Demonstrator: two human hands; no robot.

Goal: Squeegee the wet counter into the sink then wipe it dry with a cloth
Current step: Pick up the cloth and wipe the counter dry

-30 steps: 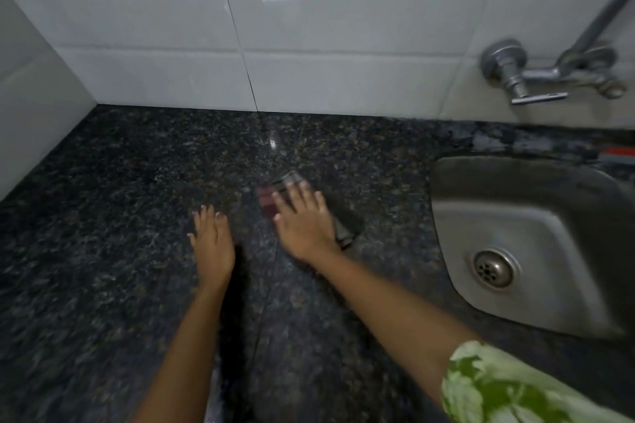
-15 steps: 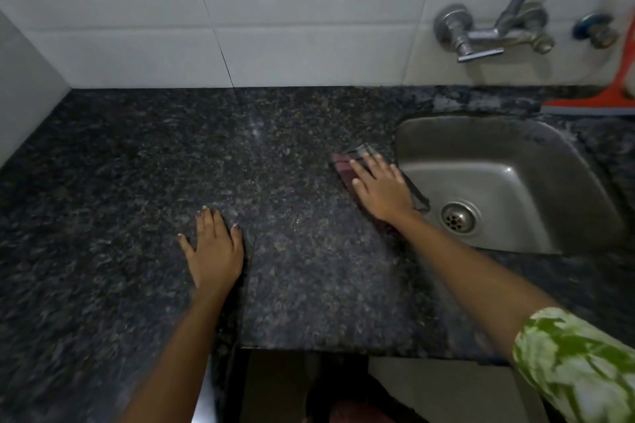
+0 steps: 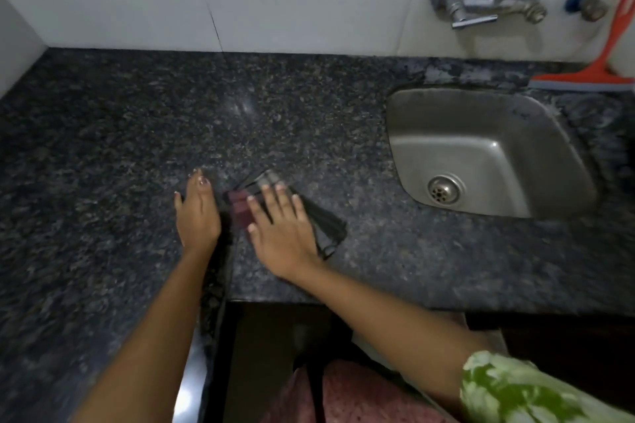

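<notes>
My right hand lies flat with spread fingers on a folded dark cloth that has a maroon patch, pressing it onto the dark speckled granite counter. The cloth sits near the counter's front edge, left of the steel sink. My left hand rests flat on the counter just left of the cloth, holding nothing. An orange squeegee leans against the tiled wall behind the sink at far right.
A chrome tap juts from the white tiled wall above the sink. A side wall closes the counter at far left. The counter's front edge runs below my hands, with a dark gap and my clothing beneath.
My right hand has slid the cloth leftwards from the sink's rim back to beside my left hand. The left hand has stayed planted.
</notes>
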